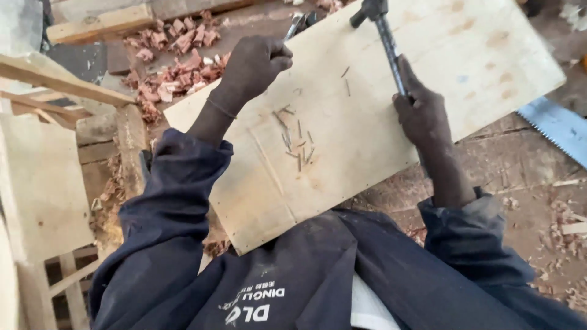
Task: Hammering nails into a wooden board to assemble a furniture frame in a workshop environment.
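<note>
Fingers (413, 101) of right hand (420, 116) wrapped tight round a dark-shafted hammer (384, 33) — head up at the plywood board's (465, 55) far edge. Left hand (257, 64) curled shut, fingertips pinched, contents too small to tell. Loose nails (296, 143) scattered on the pale board between both hands. Off right, a handsaw blade (556, 125); off left, reddish wood chips (174, 67).

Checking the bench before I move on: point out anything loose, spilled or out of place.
Loose nails lie scattered across the plywood board, between the left hand and the right hand holding the hammer. Wood chips litter the bench, and a saw lies beside the board.
</note>
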